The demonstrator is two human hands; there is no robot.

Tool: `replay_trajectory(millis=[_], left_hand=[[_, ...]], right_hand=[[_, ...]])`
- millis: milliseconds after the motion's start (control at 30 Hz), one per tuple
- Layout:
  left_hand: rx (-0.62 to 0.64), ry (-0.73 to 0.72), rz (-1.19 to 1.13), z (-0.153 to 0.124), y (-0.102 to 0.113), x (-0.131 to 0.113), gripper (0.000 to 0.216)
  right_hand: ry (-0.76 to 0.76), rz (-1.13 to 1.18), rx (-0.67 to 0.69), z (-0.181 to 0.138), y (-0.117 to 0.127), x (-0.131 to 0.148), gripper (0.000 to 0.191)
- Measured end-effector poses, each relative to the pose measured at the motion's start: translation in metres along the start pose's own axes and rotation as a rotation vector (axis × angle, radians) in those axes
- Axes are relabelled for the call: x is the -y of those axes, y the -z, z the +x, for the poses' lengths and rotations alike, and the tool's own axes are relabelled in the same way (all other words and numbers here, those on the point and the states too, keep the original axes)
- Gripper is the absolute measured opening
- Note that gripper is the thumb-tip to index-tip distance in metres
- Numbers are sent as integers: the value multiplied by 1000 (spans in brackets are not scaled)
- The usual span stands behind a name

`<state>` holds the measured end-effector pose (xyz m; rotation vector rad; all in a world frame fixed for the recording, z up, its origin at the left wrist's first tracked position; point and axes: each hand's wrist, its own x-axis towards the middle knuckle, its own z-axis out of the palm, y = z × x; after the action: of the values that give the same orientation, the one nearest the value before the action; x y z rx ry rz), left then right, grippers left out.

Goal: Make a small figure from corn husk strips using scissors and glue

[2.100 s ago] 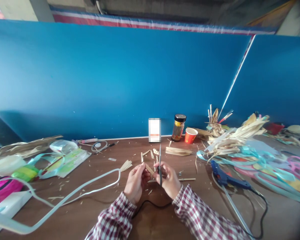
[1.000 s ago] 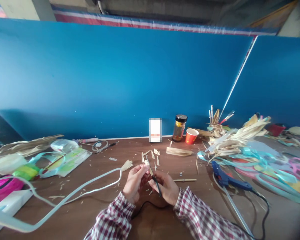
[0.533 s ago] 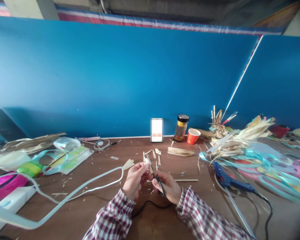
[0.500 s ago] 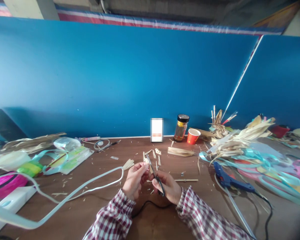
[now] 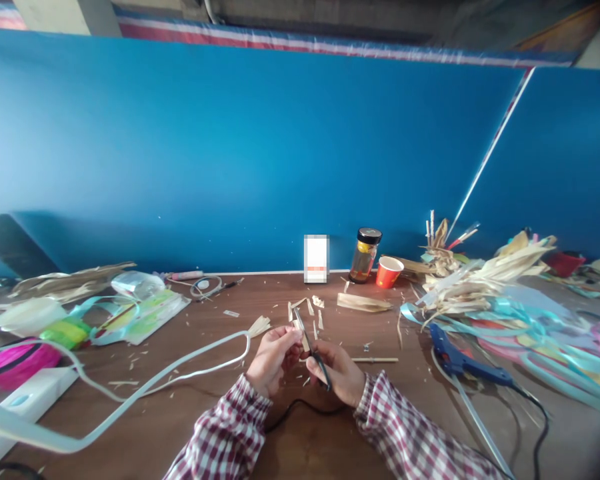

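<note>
My right hand (image 5: 339, 375) is closed around the dark handles of a pair of scissors (image 5: 320, 368), whose blades point away from me and up to the left. Between thumb and fingers, my left hand (image 5: 276, 357) pinches a small strip of dried husk (image 5: 305, 341) right at the blades. The two hands almost touch over the middle of the table. Just beyond them lie several pale husk scraps (image 5: 321, 320). A thin stick (image 5: 375, 361) rests on the table to the right of my right hand.
A white looped cable (image 5: 170, 373) arches in from the left. At the back stand a lidded jar (image 5: 365, 257) and a red paper cup (image 5: 389, 272). On the right are a blue glue gun (image 5: 467, 363), dried husks (image 5: 490, 273) and ribbons (image 5: 545, 360). A power strip (image 5: 27, 410) sits at left.
The view has shifted slightly. Both hands keep their hold, and the scissors and husk strip stay close together with little visible movement.
</note>
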<state>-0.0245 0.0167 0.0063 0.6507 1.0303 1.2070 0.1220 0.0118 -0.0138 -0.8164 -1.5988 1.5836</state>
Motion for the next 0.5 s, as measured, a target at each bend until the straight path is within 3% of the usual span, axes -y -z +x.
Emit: replay_trajectory(millis=[500], left_hand=[[1, 16, 15, 2, 2, 4, 22]], right_hand=[[-6, -29, -16, 0, 0, 0, 41]])
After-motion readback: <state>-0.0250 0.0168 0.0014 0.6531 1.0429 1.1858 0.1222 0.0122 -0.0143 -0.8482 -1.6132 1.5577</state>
